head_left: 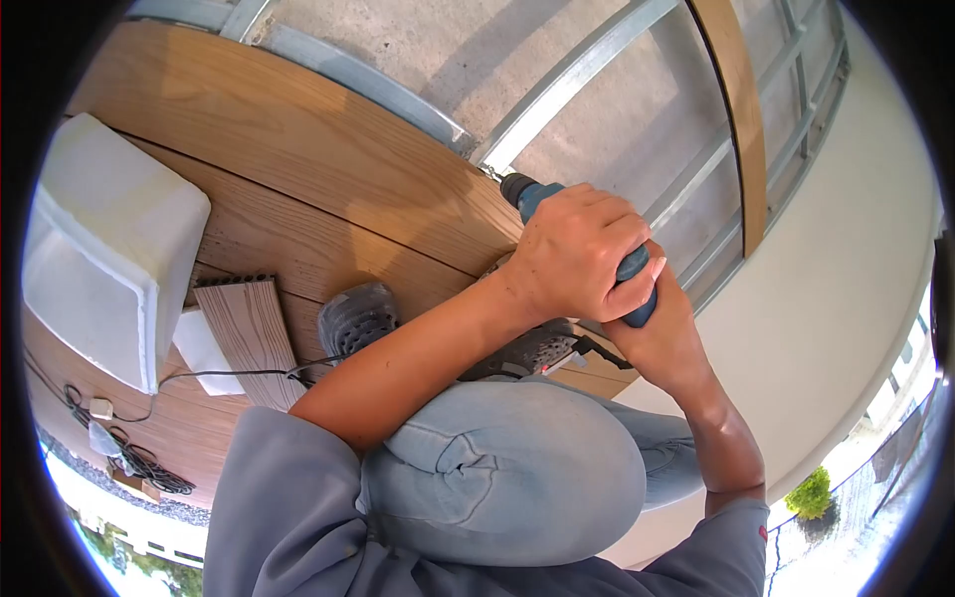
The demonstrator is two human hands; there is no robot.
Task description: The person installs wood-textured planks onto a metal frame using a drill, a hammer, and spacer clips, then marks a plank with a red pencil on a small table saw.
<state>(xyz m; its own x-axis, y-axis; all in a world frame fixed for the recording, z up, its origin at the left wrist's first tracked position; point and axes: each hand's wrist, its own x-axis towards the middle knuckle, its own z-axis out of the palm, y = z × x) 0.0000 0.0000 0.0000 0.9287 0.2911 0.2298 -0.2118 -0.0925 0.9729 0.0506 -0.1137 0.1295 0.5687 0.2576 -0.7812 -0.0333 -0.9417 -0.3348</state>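
A dark blue power drill point(534, 199) with a black chuck lies between my hands. My left hand point(582, 249) is wrapped over the top and back of its body. My right hand point(665, 328) is closed around it lower down, and the two hands partly hide the tool. The drill points away and to the left. Its thin bit point(489, 172) reaches the edge of a brown wood-grain deck board point(328, 124), where the board meets a silvery metal joist point(577, 80). Whether the bit is in a screw is too small to tell.
A white plastic tub point(129, 209) lies at the left beside a short board offcut point(244, 318). A black cord point(239, 373) runs across the decking toward my left arm. A narrow plank point(734, 119) crosses the open metal frame. A curved cream wall point(846, 269) bounds the right.
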